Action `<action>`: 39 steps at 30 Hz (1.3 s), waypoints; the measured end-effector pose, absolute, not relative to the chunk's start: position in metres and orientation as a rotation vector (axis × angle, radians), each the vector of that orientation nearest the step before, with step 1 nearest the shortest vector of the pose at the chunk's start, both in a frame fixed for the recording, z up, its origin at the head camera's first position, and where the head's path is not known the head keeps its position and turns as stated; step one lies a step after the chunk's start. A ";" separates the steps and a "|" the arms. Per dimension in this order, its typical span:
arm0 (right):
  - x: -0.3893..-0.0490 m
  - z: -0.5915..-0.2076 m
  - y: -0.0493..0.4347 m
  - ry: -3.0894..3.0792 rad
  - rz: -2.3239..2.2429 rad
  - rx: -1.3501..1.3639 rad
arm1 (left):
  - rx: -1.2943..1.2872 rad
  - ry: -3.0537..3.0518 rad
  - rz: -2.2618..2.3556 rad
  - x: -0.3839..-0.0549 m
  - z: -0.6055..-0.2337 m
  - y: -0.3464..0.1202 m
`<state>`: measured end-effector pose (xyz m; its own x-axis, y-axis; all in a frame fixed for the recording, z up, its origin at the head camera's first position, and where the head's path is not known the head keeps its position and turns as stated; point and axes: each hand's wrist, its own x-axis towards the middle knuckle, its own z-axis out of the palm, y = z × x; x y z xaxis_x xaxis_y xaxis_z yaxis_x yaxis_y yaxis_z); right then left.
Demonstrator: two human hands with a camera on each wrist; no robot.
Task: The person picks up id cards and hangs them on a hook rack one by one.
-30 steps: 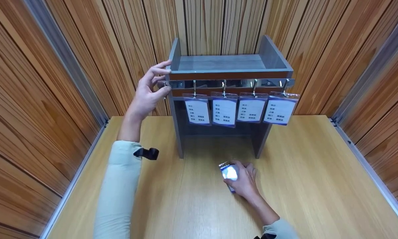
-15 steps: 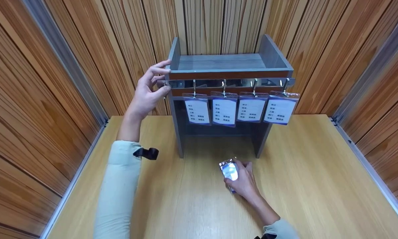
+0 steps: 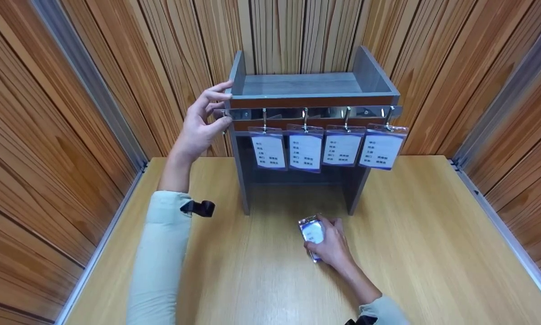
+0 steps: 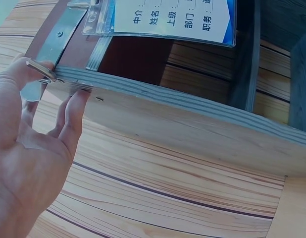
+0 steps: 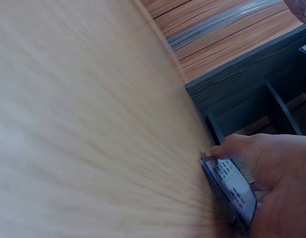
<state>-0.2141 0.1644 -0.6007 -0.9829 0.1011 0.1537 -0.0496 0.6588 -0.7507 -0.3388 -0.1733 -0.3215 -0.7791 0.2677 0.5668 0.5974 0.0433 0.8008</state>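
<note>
A small grey shelf unit (image 3: 297, 85) stands at the back of the table, with a metal hook rail (image 3: 289, 114) across its front. At the rail's left end my left hand (image 3: 199, 131) holds on. In the left wrist view, its thumb lies by an end hook (image 4: 40, 69) and its fingertips touch the side panel (image 4: 123, 111). Low in front of the unit, my right hand (image 3: 332, 246) grips a clear-sleeved ID badge (image 3: 313, 232) by its edges. The badge tilts close over the tabletop in the right wrist view, its printed face (image 5: 234, 183) showing.
Several similar ID badges (image 3: 305, 149) hang side by side from clips on the rail, over the unit's open front. Wood-panelled walls (image 3: 71, 113) rise behind and at both sides. The tabletop (image 3: 432, 234) extends around the unit.
The right hand's badge has tipped slightly, so the bright glare on it has faded and its print shows. Both hands keep nearly the same places.
</note>
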 end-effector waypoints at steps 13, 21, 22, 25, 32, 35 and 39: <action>-0.209 -0.568 0.157 -2.753 1.305 -0.029 | -0.877 -2.089 -1.883 -0.339 -0.317 -0.178; -0.209 -0.563 0.153 -2.674 1.280 0.082 | -0.866 -2.102 -1.924 -0.339 -0.315 -0.180; -0.209 -0.563 0.153 -2.666 1.283 0.089 | -0.865 -2.105 -1.925 -0.340 -0.314 -0.180; -0.208 -0.563 0.150 -2.637 1.277 0.120 | -0.864 -2.113 -1.921 -0.339 -0.314 -0.180; -0.207 -0.562 0.143 -2.560 1.283 0.177 | -0.865 -2.128 -1.910 -0.341 -0.314 -0.180; -0.208 -0.560 0.140 -2.525 1.280 0.206 | -0.869 -2.124 -1.918 -0.341 -0.314 -0.180; -0.210 -0.556 0.135 -2.490 1.283 0.248 | -0.877 -2.107 -1.950 -0.342 -0.314 -0.182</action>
